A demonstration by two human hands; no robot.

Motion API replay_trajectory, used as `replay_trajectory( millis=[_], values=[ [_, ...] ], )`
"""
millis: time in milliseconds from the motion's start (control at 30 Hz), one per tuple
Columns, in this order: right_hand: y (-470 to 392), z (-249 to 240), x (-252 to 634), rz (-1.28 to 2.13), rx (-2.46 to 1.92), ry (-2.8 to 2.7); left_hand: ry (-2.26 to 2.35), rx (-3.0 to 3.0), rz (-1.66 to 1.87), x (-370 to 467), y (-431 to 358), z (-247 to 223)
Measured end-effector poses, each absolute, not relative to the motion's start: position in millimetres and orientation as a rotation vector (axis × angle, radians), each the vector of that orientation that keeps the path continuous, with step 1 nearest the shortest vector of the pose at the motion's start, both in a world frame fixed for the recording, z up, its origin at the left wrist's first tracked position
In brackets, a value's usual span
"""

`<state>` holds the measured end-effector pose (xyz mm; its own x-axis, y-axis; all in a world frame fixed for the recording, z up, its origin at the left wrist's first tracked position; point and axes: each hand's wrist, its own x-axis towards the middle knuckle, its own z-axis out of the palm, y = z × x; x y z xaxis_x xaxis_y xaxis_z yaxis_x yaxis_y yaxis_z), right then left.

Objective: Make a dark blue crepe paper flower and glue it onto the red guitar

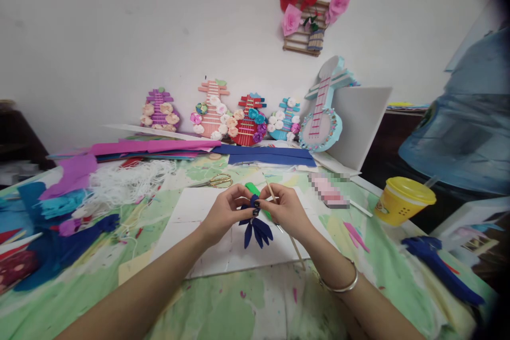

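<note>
Over a white board (181, 236), my left hand (223, 212) pinches the top of a dark blue paper flower (257, 231) whose narrow petals hang downward. My right hand (287, 210) is closed beside it, its fingertips meeting the same blue paper. A thin wooden stick (297, 253) passes through the right hand, its upper end showing above the fingers and its lower end slanting toward the wrist. Behind the hands lies a green-handled tool (251, 188), mostly hidden. Gold-handled scissors (220, 180) rest at the board's far edge.
White string (127, 183) and coloured paper pieces (71, 175) crowd the left side. Decorated paper instruments (249, 122) line the wall behind blue sheets (271, 156). To the right stand a yellow lidded cup (404, 202), a blue glue gun (442, 268) and a large water bottle (474, 111).
</note>
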<state>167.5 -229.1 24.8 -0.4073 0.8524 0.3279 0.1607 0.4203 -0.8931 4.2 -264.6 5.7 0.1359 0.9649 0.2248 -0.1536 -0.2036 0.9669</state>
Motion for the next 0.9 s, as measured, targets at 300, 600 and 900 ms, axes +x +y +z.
replay_trajectory(
  millis=[300, 600, 900],
  values=[
    [-236.6, 29.3, 168.1, 0.68, -0.85, -2.02, 1.007, 1.462, 1.32, 4.3, -262.3, 8.6],
    [-229.6, 24.6, 169.5, 0.923, -0.818, -1.982, 1.019, 1.472, 1.349, -0.6, -258.2, 7.5],
    [-230.5, 24.4, 169.6, 0.928, -0.811, -1.972, 1.018, 1.439, 1.206, 0.7, -263.8, 12.2]
  ],
)
